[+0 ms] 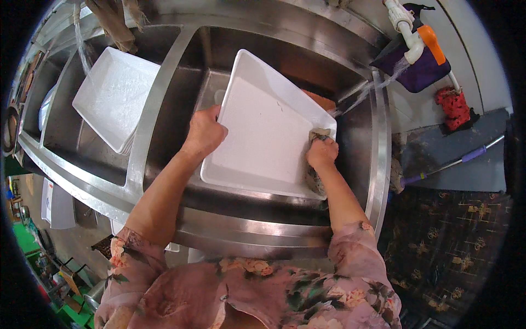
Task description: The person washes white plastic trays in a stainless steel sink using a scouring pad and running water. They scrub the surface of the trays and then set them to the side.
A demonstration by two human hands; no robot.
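A large white plastic tray (263, 135) is tilted inside a stainless steel sink basin (172, 135) in front of me. My left hand (206, 129) grips the tray's left rim, with the thumb over the edge. At the other end, my right hand (323, 151) is closed on a wet, greyish-brown cloth (319, 133) and presses it against the inside of the tray's right wall. Part of the cloth hangs below my wrist. A few small dark marks show on the tray's floor.
Water runs from a white plastic tap (412, 53) with an orange handle into the basin's right side. In the left basin, more water falls onto stacked white trays (117, 98). A steel divider (154, 94) separates the basins. A purple-handled pole (452, 163) leans at right.
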